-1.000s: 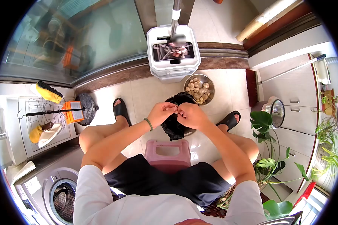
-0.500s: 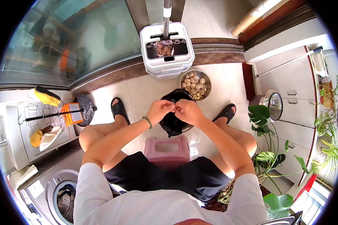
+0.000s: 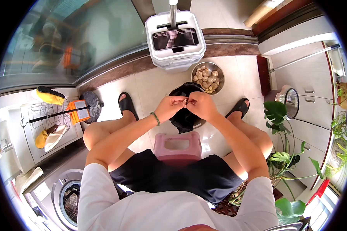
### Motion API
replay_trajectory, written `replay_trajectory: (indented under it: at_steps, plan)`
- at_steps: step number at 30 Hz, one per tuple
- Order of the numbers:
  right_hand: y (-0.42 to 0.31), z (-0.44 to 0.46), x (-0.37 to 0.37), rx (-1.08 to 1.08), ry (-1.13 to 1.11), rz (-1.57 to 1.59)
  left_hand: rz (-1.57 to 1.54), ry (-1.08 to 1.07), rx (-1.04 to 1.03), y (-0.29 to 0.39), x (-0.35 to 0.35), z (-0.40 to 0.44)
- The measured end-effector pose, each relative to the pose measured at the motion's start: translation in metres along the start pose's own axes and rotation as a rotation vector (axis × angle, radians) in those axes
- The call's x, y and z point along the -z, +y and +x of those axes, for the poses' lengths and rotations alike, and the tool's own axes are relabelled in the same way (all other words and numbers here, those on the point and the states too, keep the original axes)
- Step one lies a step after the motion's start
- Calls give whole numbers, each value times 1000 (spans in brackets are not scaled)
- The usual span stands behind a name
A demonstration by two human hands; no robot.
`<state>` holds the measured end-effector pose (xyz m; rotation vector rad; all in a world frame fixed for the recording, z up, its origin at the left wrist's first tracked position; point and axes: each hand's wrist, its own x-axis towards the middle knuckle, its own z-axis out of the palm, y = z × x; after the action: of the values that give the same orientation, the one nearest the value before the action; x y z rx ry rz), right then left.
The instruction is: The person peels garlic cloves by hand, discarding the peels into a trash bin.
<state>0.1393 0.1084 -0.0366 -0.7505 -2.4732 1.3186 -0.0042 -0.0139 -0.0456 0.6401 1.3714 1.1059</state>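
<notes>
My left hand and my right hand meet fingertip to fingertip, both pinched around a small thing too tiny to make out. They are over a bin lined with a black plastic bag. Just beyond the bin, a steel bowl holds several pale, garlic-like bulbs. A pink plastic stool stands between my knees, nearer to me than the bin.
A white bucket with a phone on top stands beyond the bin. On the left are a wire rack and a washing machine. A broom, white cabinets and a leafy plant are on the right.
The whole view has shifted slightly. Both hands stay together over the bin, with small changes in the fingers. The phone screen shows a different picture.
</notes>
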Motion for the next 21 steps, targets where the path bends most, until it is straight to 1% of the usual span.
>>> replay_trajectory:
  at_steps: [1,3,4,6,7,8,10,12,13,16,18,19,21]
  plan:
    - [2,0,0,-25,0,-10,0,2,7,-10,4,1]
    - [6,0,3,-28,25,-18,72,-78,-62,-30,11,6]
    - [8,-1,4,-31,49,-27,70,-79,-52,-17,10,1]
    - [16,0,4,-39,72,-42,-18,-94,203,6,9,-8]
    - [18,0,5,-52,58,-55,-84,-133,236,4,11,-8]
    - [19,-2,4,-66,44,-66,-82,-135,245,2,14,-9]
    - [21,-8,-1,-64,54,-63,-238,-148,234,0,19,-8]
    - [21,-13,-4,-27,-50,-157,-236,-128,229,-1,20,-8]
    - [19,-15,-5,-31,-52,-154,-236,-120,217,-1,19,-9]
    - [10,-17,-5,3,-50,-115,-226,-103,192,1,18,-10]
    - [1,-17,-5,48,14,53,-218,-97,182,-1,18,-10]
    - [-4,-17,-4,47,14,55,-211,-103,184,-3,19,-9]
    - [-11,-17,-3,142,38,96,-203,-110,188,-4,19,-9]
